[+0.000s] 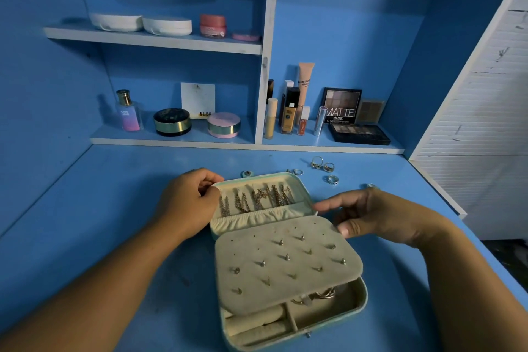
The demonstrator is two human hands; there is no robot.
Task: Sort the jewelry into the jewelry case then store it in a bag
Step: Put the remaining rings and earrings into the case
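Case [363, 301] lies open on the desk [114, 208] in front of me, lid [300, 180] flat at its 12 o'clock end. Chains [265, 197] hang in a row inside the lid above a gathered pocket. The panel [257, 251] slants over the base, dotted with studs [286, 256]. Under it, rolls [257, 323] sit at 7 o'clock. My hands are apart, one on each side of the case. My left hand [188, 197], at 10 o'clock, curls and pinches the lid's corner rim. My right hand [374, 213], at 2 o'clock, is stretched out loose, index tip touching the lid's right rim, thumb against the panel's corner. Loose rings [332, 179] lie on the desk at 1 o'clock, apart from the case. Shelves [171, 140] of cosmetics stand at 12.
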